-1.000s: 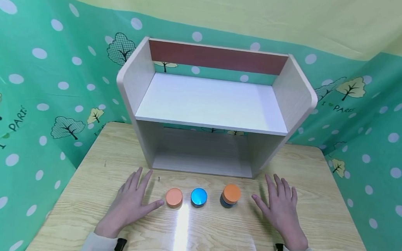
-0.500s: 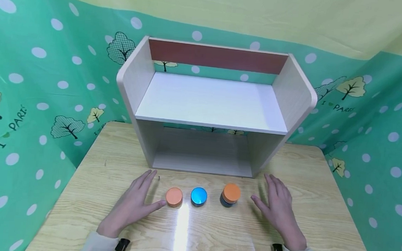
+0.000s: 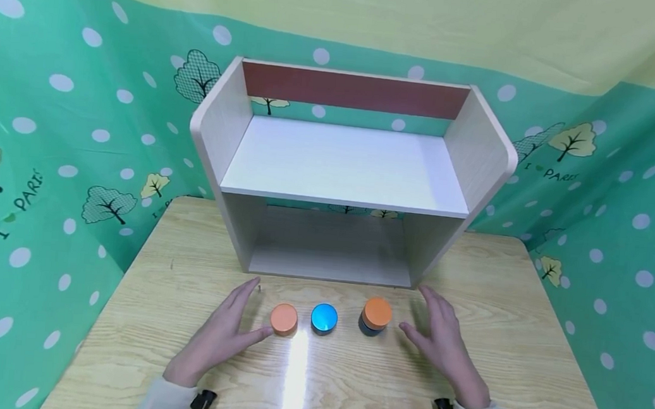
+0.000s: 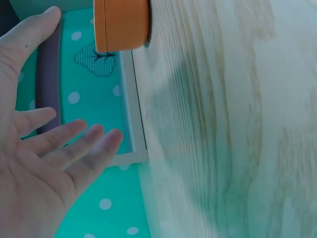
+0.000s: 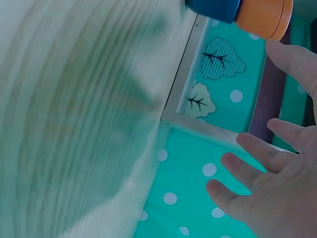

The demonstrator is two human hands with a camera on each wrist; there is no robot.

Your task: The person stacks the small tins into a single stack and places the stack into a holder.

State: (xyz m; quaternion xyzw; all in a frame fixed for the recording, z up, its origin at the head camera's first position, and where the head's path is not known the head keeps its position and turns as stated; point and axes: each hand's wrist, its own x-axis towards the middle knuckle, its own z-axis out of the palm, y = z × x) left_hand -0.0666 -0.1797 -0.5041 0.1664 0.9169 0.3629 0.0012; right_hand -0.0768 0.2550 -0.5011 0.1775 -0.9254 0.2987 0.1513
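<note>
Three spots on the wooden table hold round containers: a salmon-orange one (image 3: 284, 319) at left, a blue one (image 3: 324, 318) in the middle, and at right an orange one (image 3: 377, 312) stacked on a dark blue one (image 3: 371, 329). My left hand (image 3: 220, 336), fingers spread, is just left of the salmon-orange container (image 4: 124, 25), thumb near its side; contact cannot be told. My right hand (image 3: 446, 344) is right of the stack, thumb towards it. In the right wrist view the orange container (image 5: 262, 16) and dark blue one (image 5: 214, 7) lie beyond the thumb. Both hands hold nothing.
A white two-level shelf (image 3: 344, 166) with a brown back strip (image 3: 355, 91) stands behind the containers on the wooden table (image 3: 349, 383). Green dotted cloth (image 3: 43, 108) hangs behind and at both sides.
My left hand has moved slightly right, closer to the salmon-orange container. My right hand has moved left towards the stack, its fingers nearer together. The containers stay in place.
</note>
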